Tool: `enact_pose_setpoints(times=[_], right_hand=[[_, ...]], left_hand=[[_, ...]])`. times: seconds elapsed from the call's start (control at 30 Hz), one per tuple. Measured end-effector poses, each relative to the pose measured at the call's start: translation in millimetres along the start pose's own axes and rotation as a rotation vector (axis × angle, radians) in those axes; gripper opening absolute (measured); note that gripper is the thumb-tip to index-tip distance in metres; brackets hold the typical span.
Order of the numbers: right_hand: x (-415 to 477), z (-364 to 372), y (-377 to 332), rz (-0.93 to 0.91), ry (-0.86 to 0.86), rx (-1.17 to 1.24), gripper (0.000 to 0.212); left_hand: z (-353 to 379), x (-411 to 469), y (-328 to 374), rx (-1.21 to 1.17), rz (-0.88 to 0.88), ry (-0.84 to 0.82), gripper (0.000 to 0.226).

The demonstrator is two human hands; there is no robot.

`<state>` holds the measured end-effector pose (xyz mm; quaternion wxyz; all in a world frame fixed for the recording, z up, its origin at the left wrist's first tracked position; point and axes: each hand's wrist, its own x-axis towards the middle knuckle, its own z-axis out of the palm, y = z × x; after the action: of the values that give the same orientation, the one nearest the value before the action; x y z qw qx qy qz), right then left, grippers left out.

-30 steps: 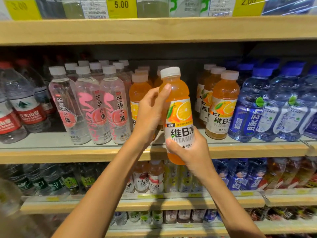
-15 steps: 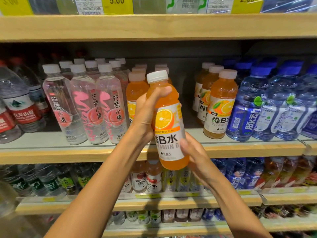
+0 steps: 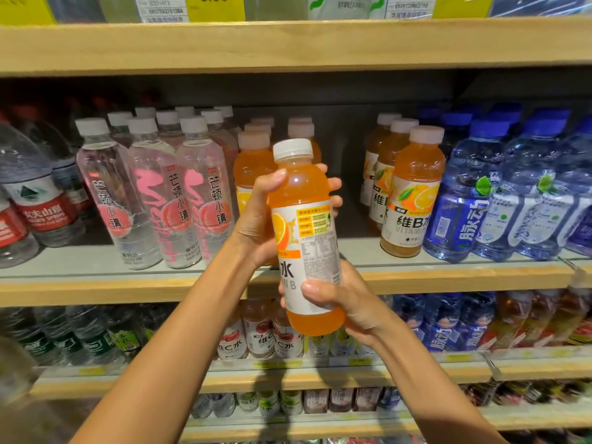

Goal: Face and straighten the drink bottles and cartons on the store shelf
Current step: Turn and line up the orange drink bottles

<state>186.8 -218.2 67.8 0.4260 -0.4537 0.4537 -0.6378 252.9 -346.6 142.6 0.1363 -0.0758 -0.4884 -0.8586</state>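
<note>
I hold an orange vitamin drink bottle [image 3: 304, 232] with a white cap in front of the middle shelf [image 3: 128, 283], clear of it. My left hand [image 3: 259, 219] grips its upper body, fingers wrapped round the far side. My right hand [image 3: 339, 302] grips the lower part near the base. The label's back panel with small print faces me; the front text shows only at the left edge. Behind it stand an orange bottle row [image 3: 253, 165] on the left and another orange bottle row [image 3: 413, 190] on the right, with a gap between them.
Pink-labelled clear bottles [image 3: 153, 200] stand left of the orange rows, red-labelled water bottles [image 3: 35, 203] farther left, blue water bottles [image 3: 499, 200] at the right. A wooden shelf [image 3: 288, 46] with price tags lies above. Lower shelves [image 3: 288, 379] carry more bottles.
The bottle has turned in my hands, so its front label swung left and the back panel now faces me. My right hand took a fuller grip on the base.
</note>
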Motion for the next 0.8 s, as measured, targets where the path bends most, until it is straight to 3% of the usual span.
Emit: enact_pose_setpoints(times=[0.07, 0.2, 0.37, 0.47, 0.63, 0.73, 0.8], right_hand=[[-1, -1, -1, -0.031, 0.121, -0.072, 0.054], [-1, -1, -5, -0.151, 0.319, -0.226, 0.036], [-1, 3, -2, -0.193, 0.593, -0.538, 0.049], [-3, 10, 0, -0.177, 0.684, -0.692, 0.057], [-9, 13, 2, -0.2, 0.629, -0.638, 0.065], [-13, 3, -3, -0.188, 0.479, -0.454, 0.063], [-16, -7, -9, -0.112, 0.339, -0.267, 0.074]], left_hand=[[0, -2, 1, 0.243, 0.037, 0.187, 0.083], [6, -6, -3, 0.598, 0.237, 0.493, 0.029], [30, -3, -13, 0.743, 0.368, 0.534, 0.059], [42, 4, -19, 0.713, 0.408, 0.637, 0.055], [46, 13, -19, 0.652, 0.467, 0.67, 0.033], [43, 13, -15, 0.573, 0.438, 0.602, 0.017], [39, 12, -12, 0.472, 0.348, 0.53, 0.018]])
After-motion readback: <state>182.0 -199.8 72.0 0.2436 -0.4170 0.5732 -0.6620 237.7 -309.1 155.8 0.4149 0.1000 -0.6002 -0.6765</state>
